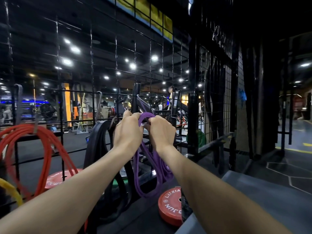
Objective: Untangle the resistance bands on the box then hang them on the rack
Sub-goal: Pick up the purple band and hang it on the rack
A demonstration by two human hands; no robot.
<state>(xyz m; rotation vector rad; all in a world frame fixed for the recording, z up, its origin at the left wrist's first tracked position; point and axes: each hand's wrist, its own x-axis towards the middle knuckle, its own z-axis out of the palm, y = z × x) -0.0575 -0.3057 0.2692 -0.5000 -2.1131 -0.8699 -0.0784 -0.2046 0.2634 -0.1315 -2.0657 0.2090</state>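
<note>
Up at the wire rack, the purple resistance band hangs in long loops, its top bunched between both hands. Left hand curls its fingers round the top of the band. Right hand grips the same bunch, touching the left one. Just beside it on the left hang black bands, then red bands and a yellow band. Below lie red weight plates.
</note>
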